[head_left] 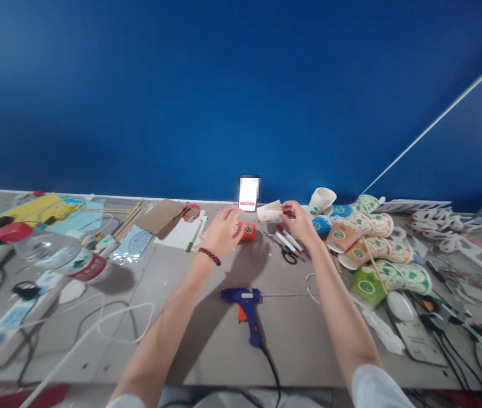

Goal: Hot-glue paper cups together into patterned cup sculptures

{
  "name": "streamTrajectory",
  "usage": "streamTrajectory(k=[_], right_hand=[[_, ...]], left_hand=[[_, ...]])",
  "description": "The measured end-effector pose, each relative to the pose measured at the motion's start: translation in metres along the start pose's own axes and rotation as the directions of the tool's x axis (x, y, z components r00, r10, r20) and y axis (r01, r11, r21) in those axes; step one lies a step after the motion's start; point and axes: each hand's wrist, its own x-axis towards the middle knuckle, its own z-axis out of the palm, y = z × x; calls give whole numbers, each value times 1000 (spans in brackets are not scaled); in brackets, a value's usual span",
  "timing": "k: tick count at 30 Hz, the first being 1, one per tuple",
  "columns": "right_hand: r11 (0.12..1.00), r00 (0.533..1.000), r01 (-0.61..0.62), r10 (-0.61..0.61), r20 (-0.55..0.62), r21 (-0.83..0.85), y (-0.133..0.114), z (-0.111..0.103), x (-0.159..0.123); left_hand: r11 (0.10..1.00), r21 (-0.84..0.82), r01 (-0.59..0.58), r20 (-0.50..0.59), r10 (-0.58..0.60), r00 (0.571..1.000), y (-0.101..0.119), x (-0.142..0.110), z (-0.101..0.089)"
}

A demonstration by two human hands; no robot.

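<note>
My left hand (pixel 222 233), with a dark beaded bracelet at the wrist, is closed on a red paper cup (pixel 249 231) that lies on its side. The palm hides the cup's left end. My right hand (pixel 298 220) pinches the right end of a white curved paper piece (pixel 269 212), just behind and to the right of the cup. Behind both hands, a lit phone (pixel 248 194) leans against the blue wall. Markers (pixel 290 240) and black-handled scissors (pixel 289 256) lie below my right hand. Nearer to me rests a blue glue gun (pixel 247 310), touched by neither hand.
Stacked patterned paper cups (pixel 376 247) lie to the right, with a white cup (pixel 321 199) behind them. A large plastic bottle (pixel 60 255) lies at left beside a power strip (pixel 20 317). Brown cardboard (pixel 162 218) is at back left. Cables cross the table's left front.
</note>
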Motion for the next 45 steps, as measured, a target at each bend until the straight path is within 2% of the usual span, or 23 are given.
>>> streamTrajectory(k=[2, 4, 7, 10, 15, 18, 20, 21, 23, 25, 27, 30, 32, 34, 39, 45], right_hand=[[986, 998, 26, -34, 45, 163, -16, 2, -3], [967, 995, 27, -50, 83, 252, -31, 3, -6], [942, 987, -7, -47, 152, 336, -48, 4, -12], [917, 979, -49, -35, 200, 396, -55, 5, -17], [917, 969, -66, -35, 243, 394, -56, 6, -19], [961, 967, -58, -14, 253, 272, -56, -2, -19], [996, 956, -94, 91, 280, -1, -55, -12, -19], [977, 938, -125, 174, 299, -175, -54, -16, -19], [870, 872, -167, 350, 343, -464, -51, -23, -20], [774, 795, -173, 475, 377, -609, -48, -24, -21], [709, 745, -171, 548, 381, -684, -46, -20, -22], [631, 716, -172, 608, 344, -757, -44, -12, -23], [597, 714, -169, 622, 320, -785, -43, -8, -25], [577, 717, -164, 627, 305, -800, -41, -7, -28], [567, 723, -152, 622, 300, -810, -36, -7, -40], [593, 744, -172, 602, 291, -787, -32, -7, -50]], left_hand=[[996, -49, -77, 5, 77, 997, 9, 0, 3], [991, -109, -82, 8, 83, 996, 12, -1, 4], [977, -213, -31, 17, 35, 999, 9, 0, 4], [948, -317, 36, 58, -18, 998, 7, 0, 3], [879, -431, 202, 199, -126, 972, 12, 1, 2], [868, -429, 251, 228, -165, 960, 12, 0, 3], [889, -391, 240, 203, -171, 964, 10, -1, 5], [900, -368, 232, 189, -172, 967, 8, -1, 6], [916, -334, 220, 176, -169, 970, 5, -2, 8], [920, -327, 216, 176, -165, 970, 3, -3, 9], [922, -327, 205, 175, -155, 972, 3, -3, 9], [938, -321, 131, 128, -94, 987, 5, -2, 7], [944, -323, 67, 72, -46, 996, 7, -1, 6], [936, -349, 52, 46, -38, 998, 9, 0, 5], [903, -401, 154, 76, -134, 988, 11, 1, 4], [968, -226, 111, 90, -93, 992, 14, 2, -5]])
